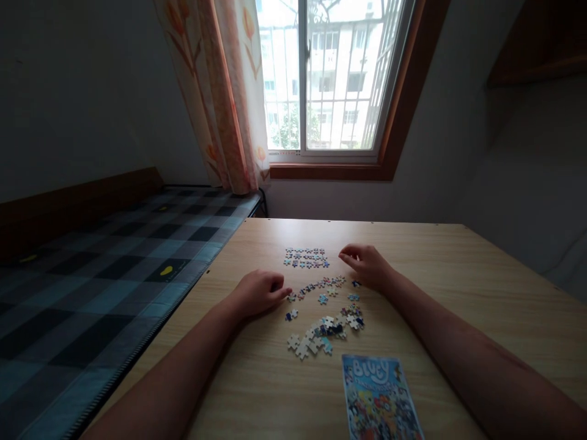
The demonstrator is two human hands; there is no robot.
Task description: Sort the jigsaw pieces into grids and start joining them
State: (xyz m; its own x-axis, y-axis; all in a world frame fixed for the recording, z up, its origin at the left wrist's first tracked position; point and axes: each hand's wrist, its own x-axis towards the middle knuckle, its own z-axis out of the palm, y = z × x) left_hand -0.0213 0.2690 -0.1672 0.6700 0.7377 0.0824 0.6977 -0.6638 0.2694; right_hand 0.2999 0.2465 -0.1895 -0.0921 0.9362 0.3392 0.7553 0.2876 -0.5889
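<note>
On the pale wood-grain tabletop (481, 263): jigsaw pieces in three main groups, plus strays; individual pieces too small and overlapped for an exact total. Group one, far side: block of jigsaw pieces (306, 257), three roughly straight rows, small multicoloured knobbed shapes. Group two, nearer: curved line of jigsaw pieces (321, 284), one arc rising to the right. Group three, nearest: heap of jigsaw pieces (326, 330), overlapping, some plain pale faces up, some dark or light blue. Strays: one pair (291, 315) left of the heap, one light-blue piece (323, 299) between arc and heap. Two hands, both bare. Left hand (263, 292): fingers curled, fingertips at the arc's left end; can't tell if a piece is pinched. Right hand (364, 263): fingers bent and bunched, tips just right of the block; can't tell if anything's in it. One "Bluey" picture sheet (380, 397), rectangular, blue, crowded with cartoon characters, near edge, cut off by the view. Beyond: one bed (151, 305), checked fabric, zip-like edge; one floral curtain (229, 91); one barred window (339, 91), reddish-brown wood surround.
</note>
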